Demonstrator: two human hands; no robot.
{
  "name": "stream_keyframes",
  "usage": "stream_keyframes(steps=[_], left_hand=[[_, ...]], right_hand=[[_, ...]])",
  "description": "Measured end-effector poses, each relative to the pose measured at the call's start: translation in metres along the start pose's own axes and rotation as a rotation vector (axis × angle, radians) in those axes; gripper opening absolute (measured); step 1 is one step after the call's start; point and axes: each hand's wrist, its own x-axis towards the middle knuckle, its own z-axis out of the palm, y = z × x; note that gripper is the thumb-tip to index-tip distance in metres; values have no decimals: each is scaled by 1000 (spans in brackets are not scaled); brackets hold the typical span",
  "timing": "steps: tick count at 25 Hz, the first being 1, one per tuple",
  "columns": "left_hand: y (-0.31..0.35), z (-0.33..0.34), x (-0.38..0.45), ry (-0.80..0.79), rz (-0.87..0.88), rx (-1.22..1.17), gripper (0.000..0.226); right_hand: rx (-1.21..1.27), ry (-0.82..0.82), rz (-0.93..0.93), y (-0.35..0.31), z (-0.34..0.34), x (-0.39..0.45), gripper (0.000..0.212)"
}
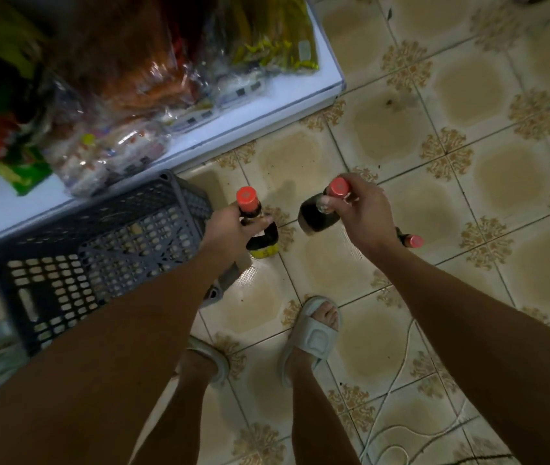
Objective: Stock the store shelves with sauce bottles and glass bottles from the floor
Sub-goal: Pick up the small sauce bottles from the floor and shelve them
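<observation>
- The floor (pixel 451 203) has beige glossy tiles with brown flower ornaments at the corners.
- A white shelf (pixel 257 112) stands at the left, full of snack bags (pixel 105 95) in clear plastic.
- A dark crate (pixel 99 250) sits on the floor, touching the shelf.
- A white cable (pixel 387 391) lies on the tiles.
- The light is dim.

Two dark sauce bottles with red caps are held upright by their necks above the tiled floor, the left bottle (pixel 260 229) showing a yellow label, the right bottle (pixel 320 213) beside it, and a third bottle (pixel 410 240) peeks out behind.
</observation>
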Motion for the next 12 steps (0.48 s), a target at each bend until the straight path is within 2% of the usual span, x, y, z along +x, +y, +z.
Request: stream_keyframes(steps=[4,8,12], left_hand=[[13,-68,-14,9,30,-68,44],[15,-137,-21,-8,92,-151,36],[14,-206,-23,41,159,-62,37]], right_hand=[[-23,-85,-143,-85,-2,3,27],[-70,-43,-231,-164,-2,13,34],[-154,4,-344,-239,5,27,37]])
